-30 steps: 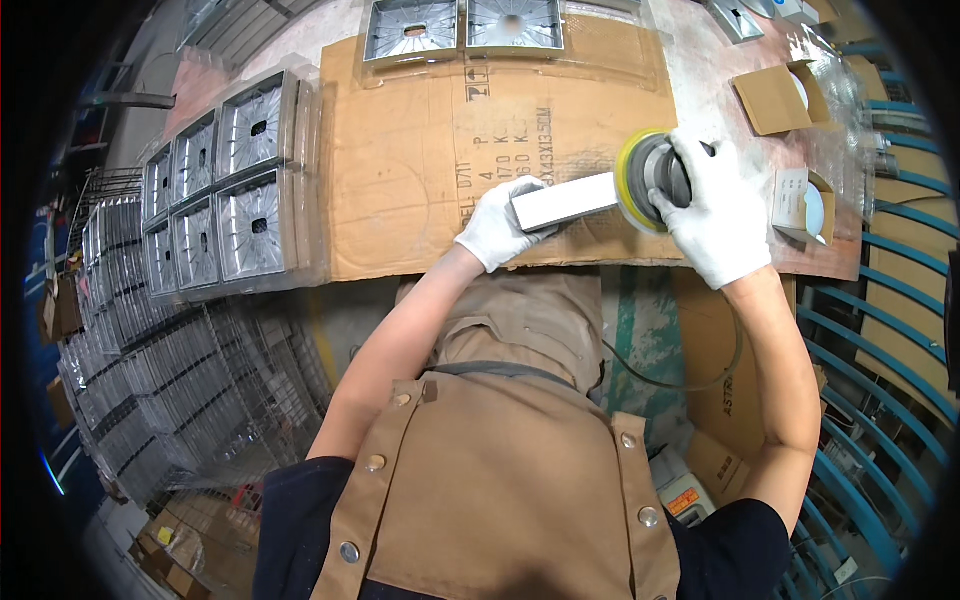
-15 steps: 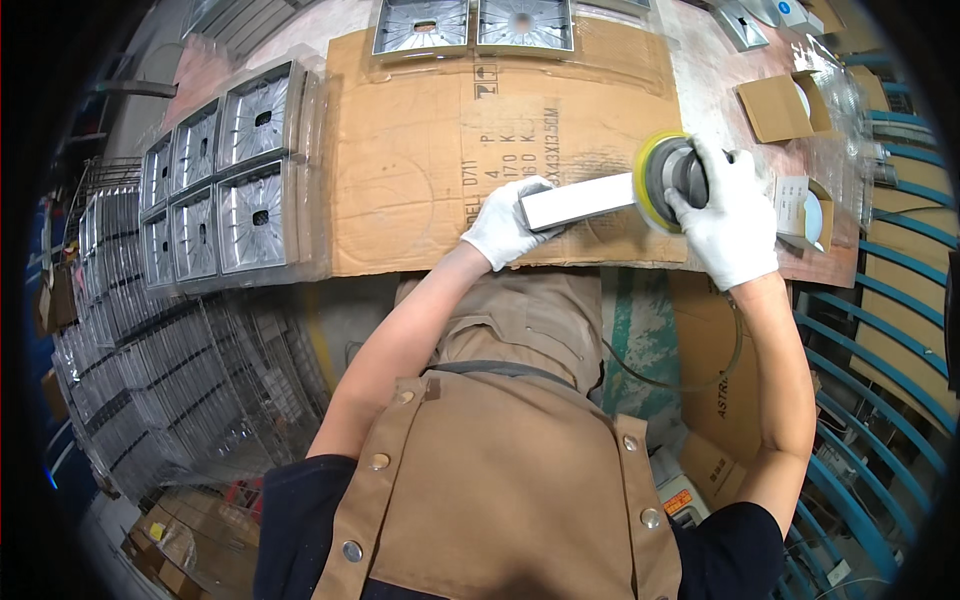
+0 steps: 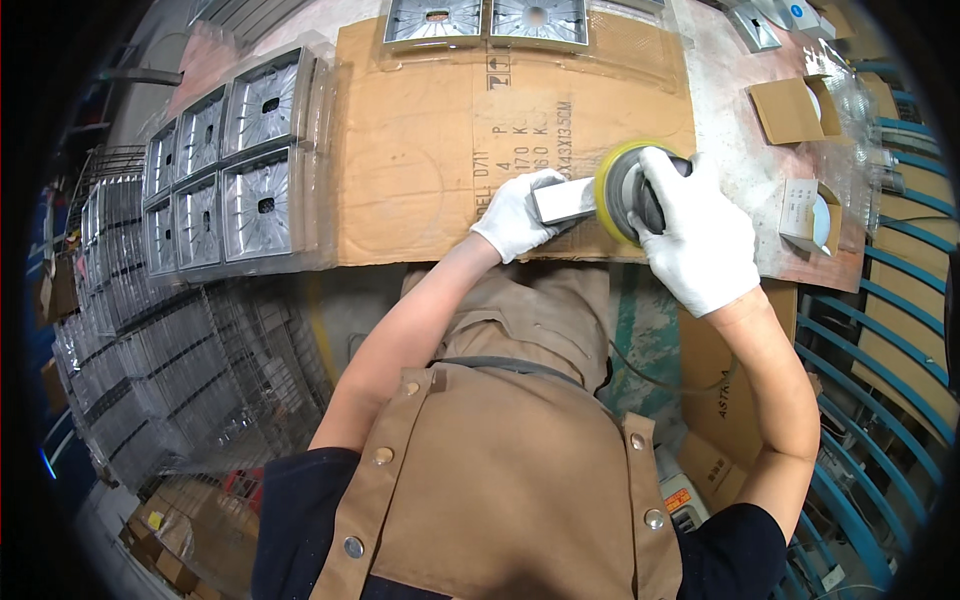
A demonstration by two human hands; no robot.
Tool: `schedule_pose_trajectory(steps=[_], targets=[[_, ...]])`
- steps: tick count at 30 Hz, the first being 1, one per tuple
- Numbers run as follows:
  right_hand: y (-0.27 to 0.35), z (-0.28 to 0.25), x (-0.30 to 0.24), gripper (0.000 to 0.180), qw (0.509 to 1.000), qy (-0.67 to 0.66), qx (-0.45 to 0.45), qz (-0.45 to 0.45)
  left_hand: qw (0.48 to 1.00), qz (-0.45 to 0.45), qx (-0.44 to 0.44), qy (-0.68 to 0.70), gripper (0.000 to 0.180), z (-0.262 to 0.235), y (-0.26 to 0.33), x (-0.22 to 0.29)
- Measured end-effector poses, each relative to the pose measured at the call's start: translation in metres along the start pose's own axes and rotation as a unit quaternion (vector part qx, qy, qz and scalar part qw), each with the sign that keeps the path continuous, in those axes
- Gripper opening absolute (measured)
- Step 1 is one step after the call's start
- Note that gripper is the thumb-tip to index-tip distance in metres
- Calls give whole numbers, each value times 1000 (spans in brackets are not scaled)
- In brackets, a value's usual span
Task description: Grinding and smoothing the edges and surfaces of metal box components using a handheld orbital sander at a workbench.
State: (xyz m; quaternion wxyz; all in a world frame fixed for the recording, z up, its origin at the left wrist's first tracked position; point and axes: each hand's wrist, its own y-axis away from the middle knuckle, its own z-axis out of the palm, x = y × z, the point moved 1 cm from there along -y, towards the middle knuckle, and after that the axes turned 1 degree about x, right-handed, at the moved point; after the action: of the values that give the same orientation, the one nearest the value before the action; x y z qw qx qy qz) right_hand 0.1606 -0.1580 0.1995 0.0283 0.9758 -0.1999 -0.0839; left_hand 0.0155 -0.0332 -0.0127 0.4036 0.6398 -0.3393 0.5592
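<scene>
My left hand (image 3: pixel 516 217), in a white glove, is closed around the near-left end of a square metal housing (image 3: pixel 567 201), tilted so its pale side wall faces up. In my gloved right hand (image 3: pixel 706 238) is a round orbital sander (image 3: pixel 630 192) with a yellow-edged pad, my fingers wrapped over its dark body. The sander's pad stands on edge against the housing's right part and hides that end. Both are held above the near part of a flattened cardboard sheet (image 3: pixel 410 130). A thin hose (image 3: pixel 655 374) hangs below the right hand.
Several silver square housings (image 3: pixel 262 205) sit in clear plastic trays on the left, and two more (image 3: pixel 538 22) at the far edge. Small open cardboard boxes (image 3: pixel 785 112) with round discs stand at the right. Stacked clear trays (image 3: pixel 150 370) fill the lower left; blue bars (image 3: pixel 850 375) run along the right.
The sander and my right hand have moved left along the housing, covering more of its side wall. My left hand keeps its hold. The whole view has shifted slightly.
</scene>
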Motion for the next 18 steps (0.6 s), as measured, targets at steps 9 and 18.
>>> schedule_pose_trajectory(steps=[9, 18], targets=[[4, -2, -8, 61, 1000, 19, 8, -6, 1000, -4, 9, -9, 45, -1, 2, 5], [11, 5, 8, 59, 1000, 9, 27, 4, 997, 52, 35, -47, 37, -1, 1, 9]])
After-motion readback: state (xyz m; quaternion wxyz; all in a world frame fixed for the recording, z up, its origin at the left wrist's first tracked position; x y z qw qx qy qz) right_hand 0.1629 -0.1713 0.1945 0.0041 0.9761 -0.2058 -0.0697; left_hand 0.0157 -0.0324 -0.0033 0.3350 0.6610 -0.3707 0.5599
